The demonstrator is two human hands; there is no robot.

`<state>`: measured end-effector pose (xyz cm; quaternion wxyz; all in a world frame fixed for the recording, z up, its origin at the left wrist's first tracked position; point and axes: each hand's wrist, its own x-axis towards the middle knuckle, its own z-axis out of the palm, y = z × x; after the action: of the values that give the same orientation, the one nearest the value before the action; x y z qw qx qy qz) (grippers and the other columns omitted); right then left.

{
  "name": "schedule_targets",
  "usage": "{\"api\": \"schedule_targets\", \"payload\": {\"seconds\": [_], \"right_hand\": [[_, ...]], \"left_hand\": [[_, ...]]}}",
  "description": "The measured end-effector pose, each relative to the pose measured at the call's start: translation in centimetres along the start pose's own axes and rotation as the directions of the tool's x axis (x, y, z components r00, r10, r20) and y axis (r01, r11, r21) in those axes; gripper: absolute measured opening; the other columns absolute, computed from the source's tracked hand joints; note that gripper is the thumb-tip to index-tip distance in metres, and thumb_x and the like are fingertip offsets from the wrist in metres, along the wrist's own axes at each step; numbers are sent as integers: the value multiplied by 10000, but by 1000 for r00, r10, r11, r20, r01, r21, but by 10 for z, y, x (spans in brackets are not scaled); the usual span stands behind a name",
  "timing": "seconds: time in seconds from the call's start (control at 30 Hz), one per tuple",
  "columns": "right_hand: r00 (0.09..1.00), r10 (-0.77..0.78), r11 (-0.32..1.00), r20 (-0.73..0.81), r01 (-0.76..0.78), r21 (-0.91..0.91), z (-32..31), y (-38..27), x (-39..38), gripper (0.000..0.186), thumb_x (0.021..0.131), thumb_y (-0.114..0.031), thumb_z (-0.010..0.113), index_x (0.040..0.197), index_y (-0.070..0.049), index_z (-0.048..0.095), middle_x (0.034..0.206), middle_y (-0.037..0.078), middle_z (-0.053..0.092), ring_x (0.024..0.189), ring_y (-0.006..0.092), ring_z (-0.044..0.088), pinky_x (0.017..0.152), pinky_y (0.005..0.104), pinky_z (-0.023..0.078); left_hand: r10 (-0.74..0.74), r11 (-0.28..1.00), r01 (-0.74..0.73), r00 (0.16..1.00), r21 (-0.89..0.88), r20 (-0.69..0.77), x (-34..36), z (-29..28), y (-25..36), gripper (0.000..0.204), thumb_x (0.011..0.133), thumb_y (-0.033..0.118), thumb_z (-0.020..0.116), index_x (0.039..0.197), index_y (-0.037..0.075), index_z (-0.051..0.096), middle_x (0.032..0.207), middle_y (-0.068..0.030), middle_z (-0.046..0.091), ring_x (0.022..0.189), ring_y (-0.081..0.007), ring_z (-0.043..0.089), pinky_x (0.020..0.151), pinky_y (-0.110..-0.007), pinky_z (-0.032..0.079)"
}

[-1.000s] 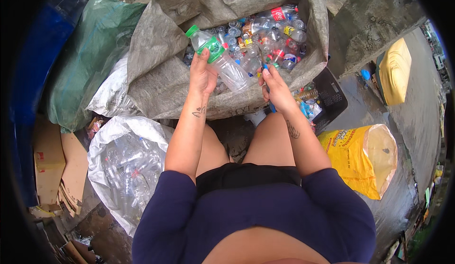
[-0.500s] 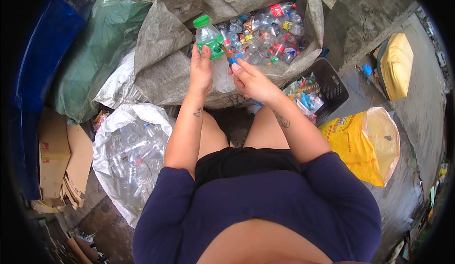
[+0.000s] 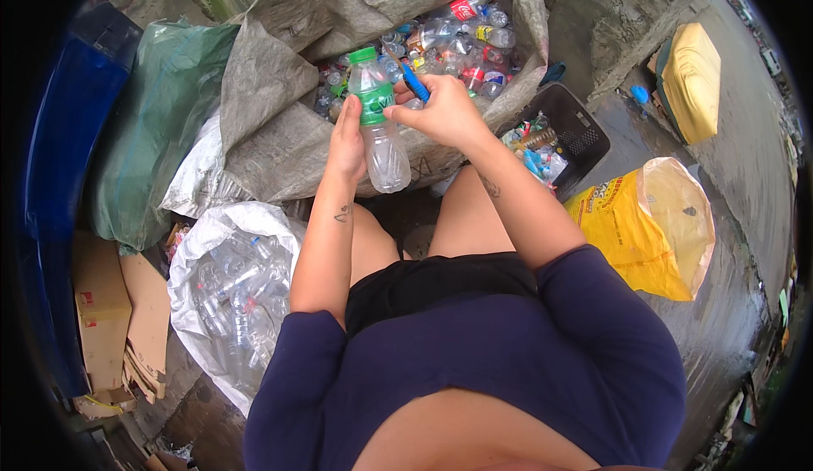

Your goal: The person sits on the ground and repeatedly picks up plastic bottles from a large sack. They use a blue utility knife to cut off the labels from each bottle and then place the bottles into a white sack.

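Observation:
My left hand (image 3: 346,143) is closed around the side of a clear plastic bottle (image 3: 387,162). The bottle stands nearly upright, with a green cap and a green label (image 3: 375,104) still wrapped around it. In my right hand (image 3: 442,109) is a small knife with a blue handle (image 3: 415,84); its blade points up and away, apart from the bottle. My right thumb reaches to the label's right edge; whether it pinches the label I cannot tell. Behind both hands, a large grey woven sack (image 3: 279,73) gapes around many mixed plastic bottles (image 3: 457,48).
At left, a white sack (image 3: 190,272) holds clear bottles, near flattened cardboard (image 3: 103,314) and a green sack (image 3: 161,90). To the right stand a black crate (image 3: 584,137) of scraps and a yellow sack (image 3: 622,230) with its mouth open.
The bottle has come slightly nearer to me. My right hand has turned the knife blade up and away from the label, and the thumb has moved to the label's edge.

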<state>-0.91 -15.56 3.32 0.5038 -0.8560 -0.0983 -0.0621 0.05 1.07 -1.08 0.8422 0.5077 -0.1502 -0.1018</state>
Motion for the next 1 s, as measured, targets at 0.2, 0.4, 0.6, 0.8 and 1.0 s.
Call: {"api": "schedule_targets", "payload": {"seconds": [0.2, 0.4, 0.6, 0.8, 1.0], "right_hand": [[1000, -12, 1000, 9, 12, -25, -6, -1, -5, 325, 626, -255, 753, 776, 17, 657, 649, 103, 638, 583, 132, 589, 579, 290, 473], [996, -92, 994, -20, 91, -64, -9, -1, -4, 243, 635, -207, 698, 713, 15, 636, 551, 132, 577, 503, 147, 554, 524, 304, 454], [980, -169, 958, -104, 139, -251, -2, -1, -4, 162, 682, -139, 627, 718, 18, 611, 573, 212, 547, 528, 331, 567, 529, 377, 451], [942, -203, 952, -266, 126, -280, -16, 21, 2, 127, 739, -98, 599, 790, 16, 616, 640, 219, 574, 637, 379, 586, 586, 402, 455], [751, 96, 995, -653, -72, 64, -106, 102, 14, 210, 762, -173, 627, 829, 25, 644, 623, 130, 630, 561, 190, 611, 543, 322, 453]], "left_hand": [[-39, 998, 39, 999, 45, 13, -7, 10, 1, 569, 944, 482, 337, 1209, 2, 487, 1145, -145, 576, 1042, -223, 560, 916, -349, 417], [151, 946, -172, 984, 274, 95, -10, 11, -3, 546, 822, 256, 636, 1254, 31, 388, 1119, -104, 572, 1021, -197, 556, 902, -346, 429], [54, 917, -40, 998, 397, -24, -7, -3, -12, 770, 671, 102, 736, 1316, 48, 318, 1115, -87, 535, 995, -195, 555, 848, -329, 465], [-281, 946, 312, 926, -92, 252, -15, -10, 1, 749, 619, 73, 685, 1289, 36, 353, 1123, -151, 554, 921, -216, 606, 811, -323, 499], [-380, 925, 367, 886, 99, 267, -20, -26, 2, 840, 603, 203, 740, 1319, 38, 333, 1059, -177, 571, 866, -208, 624, 777, -320, 518]]}}
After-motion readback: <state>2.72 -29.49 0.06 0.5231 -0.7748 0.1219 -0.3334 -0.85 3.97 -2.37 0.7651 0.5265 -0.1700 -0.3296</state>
